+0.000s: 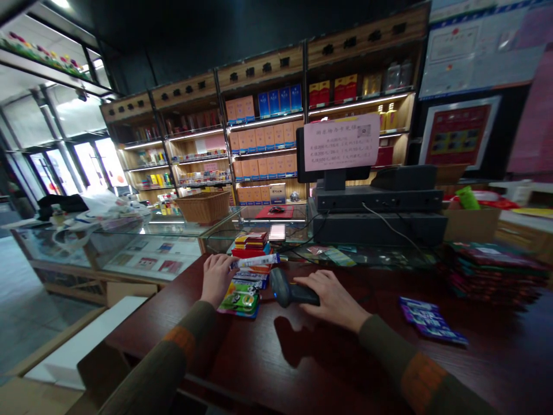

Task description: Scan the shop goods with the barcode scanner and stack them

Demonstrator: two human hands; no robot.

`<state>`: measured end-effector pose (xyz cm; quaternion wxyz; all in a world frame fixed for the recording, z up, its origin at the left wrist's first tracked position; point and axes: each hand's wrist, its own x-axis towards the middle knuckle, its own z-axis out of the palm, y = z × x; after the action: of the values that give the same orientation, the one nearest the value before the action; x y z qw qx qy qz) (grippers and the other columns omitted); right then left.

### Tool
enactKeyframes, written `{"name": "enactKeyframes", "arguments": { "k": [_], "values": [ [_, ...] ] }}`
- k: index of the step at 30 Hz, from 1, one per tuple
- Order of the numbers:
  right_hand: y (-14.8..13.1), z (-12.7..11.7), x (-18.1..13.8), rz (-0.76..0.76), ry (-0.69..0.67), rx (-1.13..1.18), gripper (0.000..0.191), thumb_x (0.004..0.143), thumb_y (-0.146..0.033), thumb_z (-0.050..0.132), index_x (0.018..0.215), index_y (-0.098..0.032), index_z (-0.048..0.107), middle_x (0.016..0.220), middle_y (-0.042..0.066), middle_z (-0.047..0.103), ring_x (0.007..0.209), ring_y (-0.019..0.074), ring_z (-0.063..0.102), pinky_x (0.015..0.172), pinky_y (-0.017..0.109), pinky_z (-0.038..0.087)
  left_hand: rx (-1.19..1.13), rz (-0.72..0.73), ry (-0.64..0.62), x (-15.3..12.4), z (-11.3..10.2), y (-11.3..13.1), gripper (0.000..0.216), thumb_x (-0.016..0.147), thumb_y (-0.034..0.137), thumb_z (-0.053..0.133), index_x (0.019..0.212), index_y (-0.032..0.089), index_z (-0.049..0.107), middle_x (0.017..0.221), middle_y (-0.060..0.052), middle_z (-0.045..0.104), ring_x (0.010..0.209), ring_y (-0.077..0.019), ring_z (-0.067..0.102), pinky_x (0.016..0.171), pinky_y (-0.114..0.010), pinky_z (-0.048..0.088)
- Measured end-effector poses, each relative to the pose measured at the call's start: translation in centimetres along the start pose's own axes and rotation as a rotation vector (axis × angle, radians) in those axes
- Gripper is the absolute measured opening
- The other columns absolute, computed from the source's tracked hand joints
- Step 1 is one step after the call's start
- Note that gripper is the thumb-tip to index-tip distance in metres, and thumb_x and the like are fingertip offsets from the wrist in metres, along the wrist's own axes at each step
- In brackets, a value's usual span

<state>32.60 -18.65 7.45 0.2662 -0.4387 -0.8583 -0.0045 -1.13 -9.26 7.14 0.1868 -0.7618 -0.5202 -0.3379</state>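
My left hand (217,280) pinches one end of a slim white and blue stick packet (259,261), which points to the right above the counter. Wrapped around the grip of a black barcode scanner (283,288) is my right hand (332,297). The scanner's head is turned left, close to the packet's free end, and its shadow falls on the dark wooden counter (242,357). Beneath my left hand lie green and blue snack packets (242,301). Just behind them rises a pile of red and yellow packets (250,242).
Purple packets (432,320) lie to the right, before a tall stack of dark packets (495,279). A point-of-sale machine (380,199) bearing a pink notice (341,143) stands at the back. Cables trail behind the pile. A wicker basket (205,206) sits on the glass display case (142,253).
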Motion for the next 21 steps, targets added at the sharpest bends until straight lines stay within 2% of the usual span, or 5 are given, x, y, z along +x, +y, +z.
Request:
{"name": "enactKeyframes", "arguments": {
  "k": [7,21],
  "values": [
    [-0.3,0.5,0.9,-0.011,0.023,0.023,0.042,0.08,-0.033,0.07,0.121,-0.025,0.063,0.111,0.006,0.069,0.107,0.0244,0.059,0.108,0.044,0.028,0.01,0.011,0.018,-0.2,0.1,-0.2,0.024,0.085,0.027,0.067,0.11,0.03,0.067,0.109,-0.004,0.071,0.113,-0.0271,0.055,0.11,-0.05,0.03],
    [-1.2,1.3,1.6,0.049,0.01,0.065,0.042,0.08,-0.036,0.072,0.12,-0.025,0.065,0.11,0.006,0.07,0.107,0.0242,0.061,0.111,0.047,0.025,0.069,0.013,0.058,-0.2,0.1,-0.8,0.025,0.087,0.027,0.068,0.111,0.027,0.069,0.11,-0.004,0.072,0.116,-0.0268,0.055,0.11,-0.049,0.031]
  ]
}}
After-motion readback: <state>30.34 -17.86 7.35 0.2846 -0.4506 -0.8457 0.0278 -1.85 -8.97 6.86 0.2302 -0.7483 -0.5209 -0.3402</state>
